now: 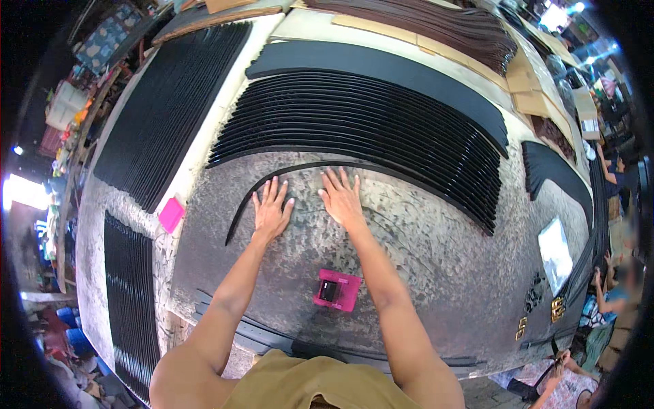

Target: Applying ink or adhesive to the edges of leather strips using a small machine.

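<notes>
A long, thin black strap (pixel 297 168) lies in a curve across the worn grey tabletop (pixel 422 273). My left hand (pixel 272 213) rests palm down beside its left part, fingers spread, with the fingertips at the strap. To its right, my right hand (pixel 342 199) is also flat and spread, its fingertips touching or just short of the strap's near edge. Neither hand grips anything. Beyond the strap, many similar black straps (pixel 354 112) lie in close, parallel rows. Nearer my body sits a pink block (pixel 349 292) with a small black object (pixel 329 291) on it.
More black straps lie at the far left (pixel 177 109) and near left (pixel 129 293), beside a pink pad (pixel 172 215). Brown straps (pixel 422 24) lie at the back. On the right are a clear plastic bag (pixel 555 253) and gold buckles (pixel 558 310). Other people sit beyond the right edge.
</notes>
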`<control>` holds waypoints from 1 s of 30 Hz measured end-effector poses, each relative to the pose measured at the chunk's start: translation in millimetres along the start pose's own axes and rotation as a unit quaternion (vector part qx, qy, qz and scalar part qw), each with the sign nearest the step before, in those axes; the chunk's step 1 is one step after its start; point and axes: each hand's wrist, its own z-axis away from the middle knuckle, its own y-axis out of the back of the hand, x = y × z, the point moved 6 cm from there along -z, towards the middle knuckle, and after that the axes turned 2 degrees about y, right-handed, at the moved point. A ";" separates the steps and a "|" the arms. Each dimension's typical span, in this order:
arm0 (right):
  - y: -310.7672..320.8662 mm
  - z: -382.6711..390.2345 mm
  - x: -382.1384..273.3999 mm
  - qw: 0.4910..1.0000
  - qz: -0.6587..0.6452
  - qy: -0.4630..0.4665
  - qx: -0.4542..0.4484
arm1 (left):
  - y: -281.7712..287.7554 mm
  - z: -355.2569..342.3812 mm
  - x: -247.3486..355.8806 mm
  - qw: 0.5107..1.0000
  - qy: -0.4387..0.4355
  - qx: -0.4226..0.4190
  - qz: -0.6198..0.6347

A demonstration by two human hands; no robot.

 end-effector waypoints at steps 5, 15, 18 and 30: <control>-11.6 -16.6 3.5 0.998 0.030 -0.059 -0.021 | 1.7 -32.6 -18.2 0.999 -0.046 -0.010 -0.013; -18.8 -30.5 -8.5 0.985 0.052 -0.139 -0.088 | 29.2 -36.0 -124.3 0.998 0.037 -0.014 -0.057; -17.4 -27.2 -18.5 0.984 0.052 -0.140 -0.097 | 32.2 -19.9 -160.9 0.995 0.070 -0.010 -0.070; 19.3 64.6 40.8 0.990 0.008 -0.122 -0.066 | 41.0 -27.7 -165.8 0.986 0.134 -0.035 -0.096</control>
